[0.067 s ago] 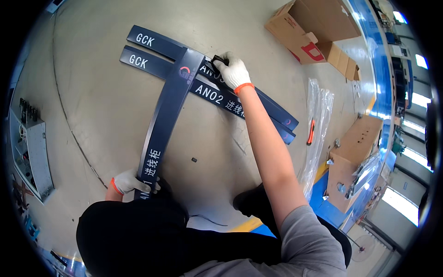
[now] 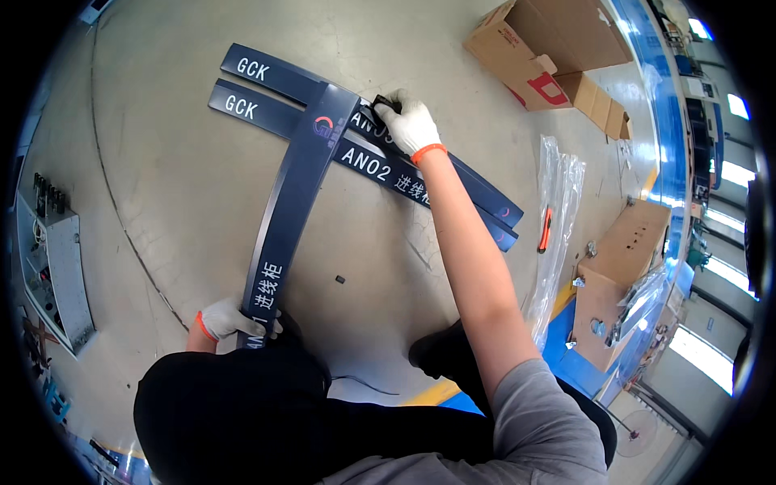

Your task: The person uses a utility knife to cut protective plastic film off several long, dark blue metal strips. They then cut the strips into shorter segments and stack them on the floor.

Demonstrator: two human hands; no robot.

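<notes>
A long dark blue sign strip (image 2: pixel 289 202) with white lettering runs from my lap to the far end, lying across two similar strips. My left hand (image 2: pixel 230 320), in a white glove with an orange cuff, grips its near end. At its far end, my gloved right hand (image 2: pixel 411 125) pinches a small black piece (image 2: pixel 386 103) against the strip's corner. The shape of that piece is mostly hidden by the fingers. Beneath, the upper crossing strip (image 2: pixel 267 68) and the lower crossing strip (image 2: pixel 250 107) rest side by side on the floor, partly covered.
A small dark block (image 2: pixel 339 280) lies on the floor between my legs. To the right are clear plastic sleeves (image 2: pixel 566 186) with an orange cutter knife (image 2: pixel 546 230) on them. An open cardboard box (image 2: pixel 517 61) and another carton (image 2: pixel 622 275) stand beyond. A grey cabinet (image 2: pixel 61 275) is at left.
</notes>
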